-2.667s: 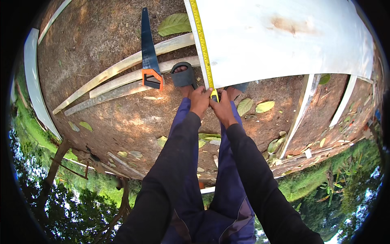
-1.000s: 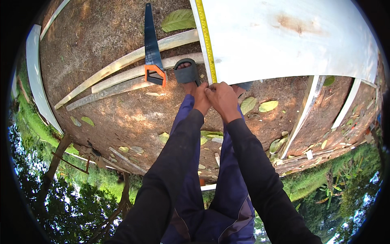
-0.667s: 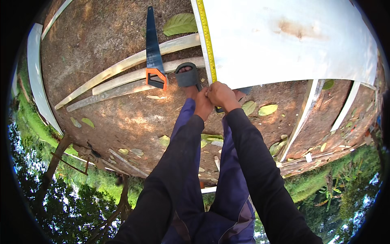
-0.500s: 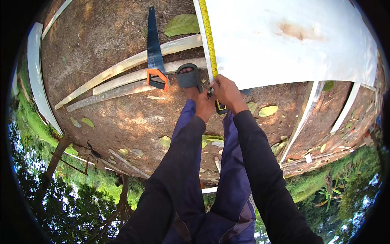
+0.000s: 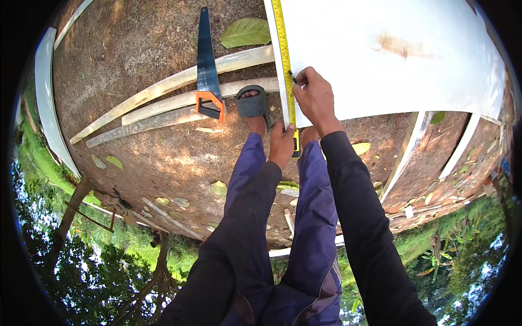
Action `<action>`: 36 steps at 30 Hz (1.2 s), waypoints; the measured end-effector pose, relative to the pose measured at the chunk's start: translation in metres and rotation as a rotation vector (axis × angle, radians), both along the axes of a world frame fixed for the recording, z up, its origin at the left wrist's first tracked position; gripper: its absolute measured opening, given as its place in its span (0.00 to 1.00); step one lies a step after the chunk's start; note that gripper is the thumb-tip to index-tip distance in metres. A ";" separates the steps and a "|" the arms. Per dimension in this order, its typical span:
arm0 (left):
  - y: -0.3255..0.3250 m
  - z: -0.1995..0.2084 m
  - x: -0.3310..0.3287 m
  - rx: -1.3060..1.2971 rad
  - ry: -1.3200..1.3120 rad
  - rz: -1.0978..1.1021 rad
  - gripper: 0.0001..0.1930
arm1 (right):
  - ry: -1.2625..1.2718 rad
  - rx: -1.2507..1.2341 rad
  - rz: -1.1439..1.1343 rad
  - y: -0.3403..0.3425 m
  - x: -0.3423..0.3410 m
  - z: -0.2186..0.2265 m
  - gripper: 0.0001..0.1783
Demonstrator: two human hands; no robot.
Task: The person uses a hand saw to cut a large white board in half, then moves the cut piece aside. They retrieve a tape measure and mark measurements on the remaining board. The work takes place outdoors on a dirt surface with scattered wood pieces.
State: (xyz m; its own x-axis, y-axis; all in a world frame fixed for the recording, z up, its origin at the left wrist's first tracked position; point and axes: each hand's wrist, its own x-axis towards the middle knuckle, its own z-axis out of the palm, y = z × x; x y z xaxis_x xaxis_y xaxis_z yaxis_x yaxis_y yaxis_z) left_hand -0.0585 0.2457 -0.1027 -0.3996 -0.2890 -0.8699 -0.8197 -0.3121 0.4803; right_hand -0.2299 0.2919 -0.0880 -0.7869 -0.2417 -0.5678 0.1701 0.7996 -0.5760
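A large white sheet [image 5: 348, 60] lies in front of me, with a yellow tape measure blade [image 5: 282, 49] stretched along its left edge. At the near left corner of the sheet, my left hand [image 5: 281, 144] is closed on the tape measure, next to its black and yellow case [image 5: 296, 145]. My right hand [image 5: 316, 98] is over the sheet, its fingers pinching a short dark pen-like marker [image 5: 293, 77]. The marker's tip is at the tape's right edge; whether it touches the sheet I cannot tell.
To the left, a handsaw [image 5: 207, 60] with an orange handle lies across several wooden strips [image 5: 163, 87]. My sandalled foot [image 5: 252, 106] is beside the sheet's corner. A long white board [image 5: 49, 103] is at far left. More planks [image 5: 405, 155] extend from under the sheet, and leaves [image 5: 246, 32] dot the ground.
My right hand has moved away from my left, up and right along the tape, with the marker now showing in its fingers. My left hand has shifted slightly right, at the tape measure's case.
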 end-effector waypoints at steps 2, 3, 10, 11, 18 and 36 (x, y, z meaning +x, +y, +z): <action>0.001 -0.001 0.001 -0.033 -0.005 -0.015 0.10 | 0.048 -0.109 -0.081 -0.006 0.001 0.001 0.10; 0.001 -0.004 0.003 -0.048 -0.011 -0.019 0.10 | 0.071 -0.164 -0.121 -0.009 0.001 0.002 0.11; 0.004 -0.014 0.013 -0.021 -0.033 -0.035 0.12 | 0.166 -0.333 -0.367 -0.035 0.002 -0.007 0.13; 0.003 -0.008 0.009 -0.005 -0.051 -0.045 0.13 | 0.140 -0.333 -0.426 -0.037 0.002 -0.008 0.12; 0.004 -0.020 0.018 0.019 -0.018 -0.019 0.14 | 0.156 -0.260 -0.565 -0.053 0.003 -0.001 0.12; 0.003 -0.025 0.022 0.014 0.005 -0.061 0.14 | 0.279 -0.193 -0.452 -0.057 0.005 -0.011 0.14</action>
State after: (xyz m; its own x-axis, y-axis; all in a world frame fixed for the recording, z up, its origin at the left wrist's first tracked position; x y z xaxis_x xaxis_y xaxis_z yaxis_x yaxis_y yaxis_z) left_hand -0.0366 0.2487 -0.1276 -0.4205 -0.2513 -0.8718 -0.8351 -0.2685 0.4802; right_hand -0.2244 0.2344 -0.0989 -0.9501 0.0756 -0.3026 0.2918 0.5581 -0.7768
